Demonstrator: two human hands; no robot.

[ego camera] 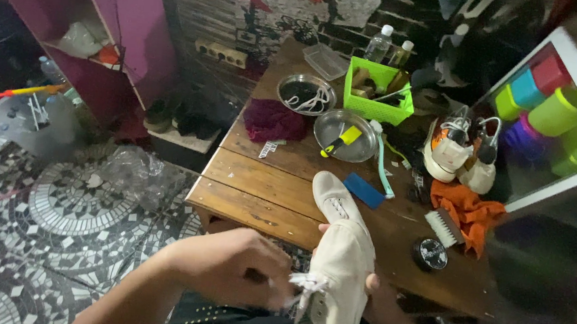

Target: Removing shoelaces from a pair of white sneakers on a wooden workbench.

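Observation:
A cream canvas shoe (340, 252) is held up over the front edge of a wooden table (260, 187), toe pointing away from me. My right hand (375, 295) grips it from below, near the heel. My left hand (239, 266) is closed beside the shoe's opening, pinching a white lace (304, 284) whose frayed end sticks out by the eyelets.
On the table are two metal bowls (306, 93), a maroon cloth (273, 121), a green basket (379, 91), a blue block (363, 190), a toothbrush (383, 166), an orange rag (467, 209), a scrub brush (443, 227), a polish tin (430, 253) and a pair of sneakers (461, 152). A purple shelf (119, 31) stands left.

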